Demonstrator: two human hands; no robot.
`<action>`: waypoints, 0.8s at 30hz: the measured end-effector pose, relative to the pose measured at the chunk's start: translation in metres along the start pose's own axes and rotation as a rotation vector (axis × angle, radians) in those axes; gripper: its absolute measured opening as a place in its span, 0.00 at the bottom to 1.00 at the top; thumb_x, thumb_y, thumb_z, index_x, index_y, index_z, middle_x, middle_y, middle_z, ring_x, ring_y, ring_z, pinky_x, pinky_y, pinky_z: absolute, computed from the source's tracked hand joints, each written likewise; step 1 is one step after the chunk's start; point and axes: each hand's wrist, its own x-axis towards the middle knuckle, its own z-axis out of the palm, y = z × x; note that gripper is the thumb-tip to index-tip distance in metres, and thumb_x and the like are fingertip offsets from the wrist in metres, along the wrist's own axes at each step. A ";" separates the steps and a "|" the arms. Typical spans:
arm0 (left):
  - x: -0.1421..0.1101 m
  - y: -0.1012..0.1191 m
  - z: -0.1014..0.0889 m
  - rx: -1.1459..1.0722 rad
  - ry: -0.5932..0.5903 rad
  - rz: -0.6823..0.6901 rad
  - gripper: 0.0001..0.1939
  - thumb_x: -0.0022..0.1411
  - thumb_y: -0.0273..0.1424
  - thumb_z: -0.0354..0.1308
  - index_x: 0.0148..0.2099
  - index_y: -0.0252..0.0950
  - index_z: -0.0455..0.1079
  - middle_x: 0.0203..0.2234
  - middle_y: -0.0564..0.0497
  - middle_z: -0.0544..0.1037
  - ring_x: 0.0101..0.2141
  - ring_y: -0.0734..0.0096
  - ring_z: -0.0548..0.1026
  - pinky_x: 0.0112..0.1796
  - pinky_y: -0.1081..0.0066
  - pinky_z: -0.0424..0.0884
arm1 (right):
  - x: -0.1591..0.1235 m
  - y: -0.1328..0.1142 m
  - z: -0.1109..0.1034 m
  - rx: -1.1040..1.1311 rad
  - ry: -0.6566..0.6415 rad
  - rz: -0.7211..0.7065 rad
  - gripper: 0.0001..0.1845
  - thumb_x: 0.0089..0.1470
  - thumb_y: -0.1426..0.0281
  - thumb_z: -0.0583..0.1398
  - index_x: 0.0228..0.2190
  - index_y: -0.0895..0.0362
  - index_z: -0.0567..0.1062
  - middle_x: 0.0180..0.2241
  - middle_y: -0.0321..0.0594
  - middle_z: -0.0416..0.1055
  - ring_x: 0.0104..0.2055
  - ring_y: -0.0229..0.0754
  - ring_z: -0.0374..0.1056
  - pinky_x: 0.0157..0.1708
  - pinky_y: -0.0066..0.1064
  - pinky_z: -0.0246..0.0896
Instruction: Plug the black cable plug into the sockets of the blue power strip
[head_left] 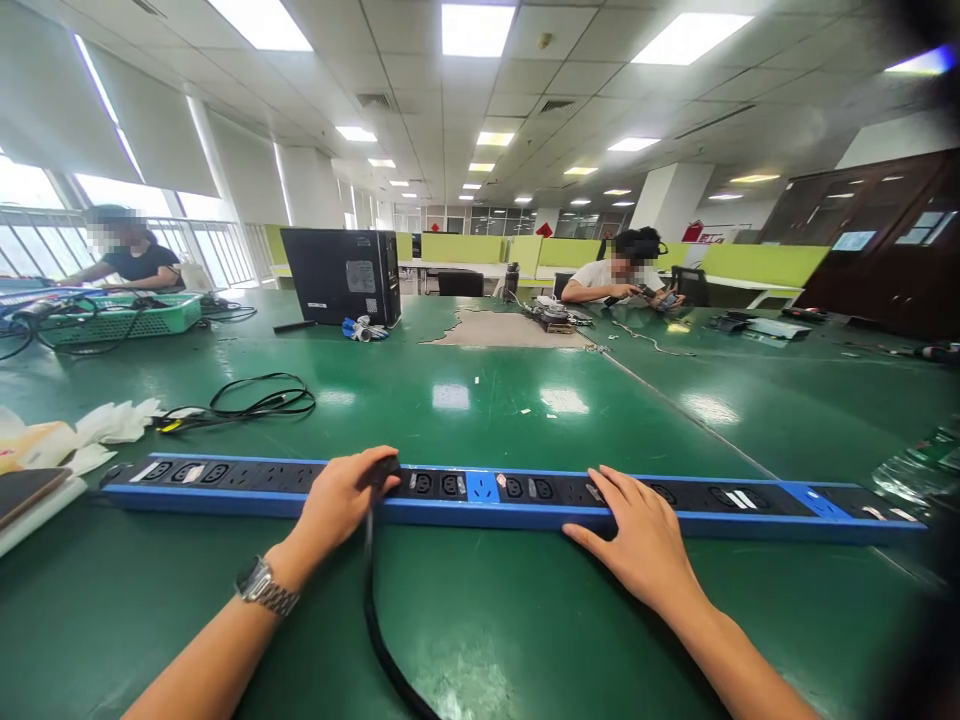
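Observation:
Across the green table lies a long blue power strip (480, 512) with black sockets and a few blue ones. My left hand (346, 492), below a metal-band watch (264, 585), is closed on a black plug (386, 468) at a socket left of the strip's middle. Whether the plug is fully seated cannot be made out. From it a thick black cable (373, 600) runs down toward the bottom edge. My right hand (634, 520) rests on the strip right of the middle, fingers apart, thumb along its front side.
Beyond the strip lie a coiled black cable (262, 398), a black computer case (337, 275) and a green basket (124, 318) with cables. White tissues (112, 422) are at left, a clear plastic bottle (919, 465) at right. One person (615, 270) works across the table, another (139, 255) at far left.

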 end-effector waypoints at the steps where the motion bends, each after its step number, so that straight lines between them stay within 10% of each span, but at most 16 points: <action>1: 0.002 0.002 0.002 0.019 -0.010 0.018 0.15 0.63 0.39 0.54 0.49 0.41 0.71 0.38 0.50 0.82 0.37 0.63 0.78 0.41 0.65 0.72 | 0.000 0.001 0.000 0.001 -0.006 0.001 0.38 0.49 0.44 0.57 0.55 0.54 0.66 0.56 0.47 0.66 0.58 0.56 0.60 0.55 0.53 0.54; 8: -0.002 -0.001 -0.001 0.077 -0.086 0.130 0.17 0.64 0.38 0.54 0.54 0.42 0.69 0.47 0.47 0.79 0.47 0.60 0.75 0.49 0.61 0.68 | 0.011 -0.019 -0.015 0.091 -0.091 0.075 0.38 0.47 0.46 0.58 0.54 0.55 0.68 0.56 0.48 0.66 0.59 0.58 0.59 0.56 0.55 0.53; 13: -0.010 -0.005 0.001 0.202 -0.093 0.054 0.48 0.55 0.45 0.64 0.69 0.39 0.42 0.51 0.44 0.76 0.51 0.55 0.72 0.55 0.53 0.61 | 0.039 -0.125 -0.030 0.355 -0.066 -0.190 0.28 0.53 0.55 0.60 0.53 0.54 0.69 0.55 0.45 0.67 0.58 0.51 0.60 0.58 0.48 0.53; 18: -0.010 -0.007 0.005 0.245 -0.099 0.064 0.48 0.57 0.38 0.62 0.70 0.39 0.37 0.51 0.45 0.76 0.48 0.57 0.74 0.53 0.56 0.62 | 0.068 -0.222 -0.015 0.452 -0.116 -0.406 0.17 0.54 0.65 0.61 0.46 0.54 0.73 0.44 0.43 0.75 0.47 0.48 0.66 0.52 0.45 0.56; 24: -0.011 -0.010 0.006 0.235 -0.084 0.016 0.51 0.52 0.43 0.66 0.69 0.41 0.42 0.50 0.47 0.77 0.50 0.52 0.73 0.52 0.55 0.64 | 0.071 -0.185 -0.010 0.529 0.211 -0.283 0.15 0.59 0.68 0.53 0.46 0.58 0.71 0.43 0.46 0.75 0.44 0.47 0.66 0.45 0.40 0.57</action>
